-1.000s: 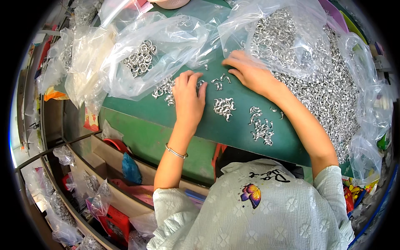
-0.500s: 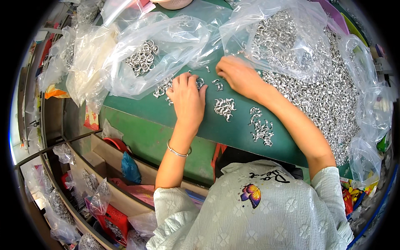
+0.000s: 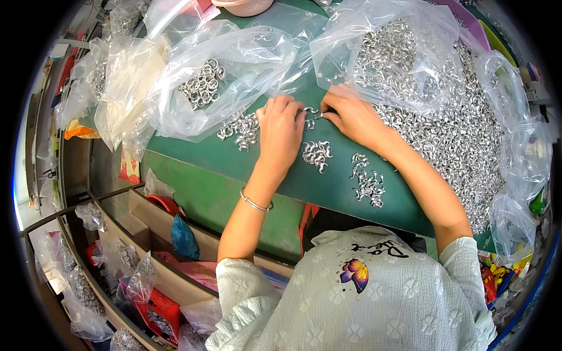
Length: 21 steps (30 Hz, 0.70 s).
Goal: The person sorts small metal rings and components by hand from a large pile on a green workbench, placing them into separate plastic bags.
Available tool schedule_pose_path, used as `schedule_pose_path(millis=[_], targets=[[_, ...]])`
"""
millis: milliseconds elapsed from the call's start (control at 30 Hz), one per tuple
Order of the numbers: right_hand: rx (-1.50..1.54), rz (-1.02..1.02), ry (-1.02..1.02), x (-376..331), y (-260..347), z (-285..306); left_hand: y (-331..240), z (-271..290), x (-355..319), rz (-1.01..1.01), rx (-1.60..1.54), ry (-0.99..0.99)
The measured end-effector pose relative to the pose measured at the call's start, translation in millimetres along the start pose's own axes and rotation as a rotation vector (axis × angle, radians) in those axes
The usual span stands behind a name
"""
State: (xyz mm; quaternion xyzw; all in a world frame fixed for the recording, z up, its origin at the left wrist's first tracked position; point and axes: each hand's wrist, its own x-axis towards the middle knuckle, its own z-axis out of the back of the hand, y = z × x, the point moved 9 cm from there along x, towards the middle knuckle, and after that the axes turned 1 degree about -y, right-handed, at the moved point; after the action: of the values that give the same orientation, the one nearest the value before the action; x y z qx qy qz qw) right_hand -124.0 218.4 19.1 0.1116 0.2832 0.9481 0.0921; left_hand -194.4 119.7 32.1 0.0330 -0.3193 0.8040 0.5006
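Observation:
My left hand, fingers bent and pinched, holds a small curved silver metal piece near its thumb and fingertip. Facing it, my right hand pinches another such piece, largely hidden by the fingers. The fingertips of both hands are close together over the green mat, a few loose pieces under them. Left of my left hand lies a scatter of metal pieces. Closer to me are a small pile of curved pieces and a looser group.
A large heap of curved metal pieces covers the right side, partly under a clear plastic bag. Another clear bag at left holds metal rings. Below the green table stand shelves with a red basket.
My left hand has moved right, away from the scatter on the left. My right hand has shifted slightly right and nearer me. A metal piece now shows between the fingertips.

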Motion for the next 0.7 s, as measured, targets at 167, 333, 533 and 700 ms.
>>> schedule_pose_path(millis=[167, 333, 533, 700], targets=[[0.082, 0.033, 0.087, -7.4, 2.1, -3.3, -2.8, -7.4, 3.7, -0.025, -0.077, 0.003], [0.224, 0.065, -0.05, 3.7, 1.4, 3.0, -21.7, 1.8, -13.2, -0.044, -0.172, 0.013], [0.072, 0.069, 0.119, 3.8, -4.1, -2.5, -30.0, -2.3, -22.5, -0.11, -0.08, 0.108], [0.188, 0.043, 0.111, 7.3, -1.6, 2.2, -15.2, 13.7, -27.8, 0.008, -0.087, -0.011]])
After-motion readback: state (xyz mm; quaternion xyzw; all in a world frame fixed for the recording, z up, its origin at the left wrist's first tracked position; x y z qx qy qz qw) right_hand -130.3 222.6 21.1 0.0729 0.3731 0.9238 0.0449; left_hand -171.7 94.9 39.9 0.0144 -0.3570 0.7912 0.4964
